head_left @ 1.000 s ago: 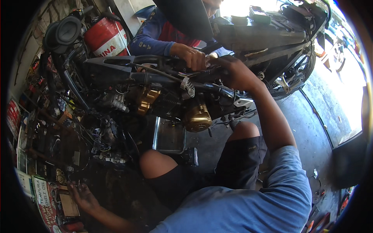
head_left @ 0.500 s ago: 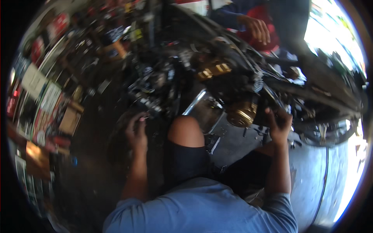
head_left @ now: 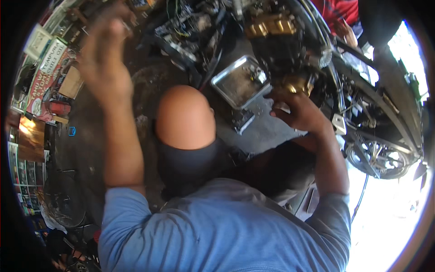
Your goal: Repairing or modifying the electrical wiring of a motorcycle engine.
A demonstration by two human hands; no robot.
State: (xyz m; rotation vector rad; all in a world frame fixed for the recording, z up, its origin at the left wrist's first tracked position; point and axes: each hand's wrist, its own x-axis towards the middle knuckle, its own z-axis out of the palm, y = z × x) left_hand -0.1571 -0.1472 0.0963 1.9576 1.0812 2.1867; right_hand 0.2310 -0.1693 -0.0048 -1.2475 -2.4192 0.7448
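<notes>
My left hand (head_left: pixel 106 68) is raised over the floor at the far left, its fingers pointing away and smeared by motion. Whether it holds anything cannot be made out. At the right, my right hand (head_left: pixel 297 111) hovers just in front of a gold engine cover (head_left: pixel 294 84) and partly hides it. Its fingers are bent but apart, with nothing visible in them. A second gold cover (head_left: pixel 272 27) sits higher on the dark engine (head_left: pixel 281 54). Left of my right hand, a rectangular metal tray (head_left: pixel 222 90) holds small parts. A dark, flat-sided piece (head_left: pixel 244 121) lies below the tray.
A motorcycle frame (head_left: pixel 371 86) and wheel (head_left: pixel 376 158) stand to the right. Behind it is a co-worker's hand (head_left: pixel 348 34) beside a red garment. Dark frame parts and wiring (head_left: pixel 186 41) lie ahead. Shelves with a cardboard box (head_left: pixel 71 82) line the left.
My left hand has swung up and to the left. My right hand has moved left, in front of the gold cover. The view has shifted, bringing the tray into fuller sight.
</notes>
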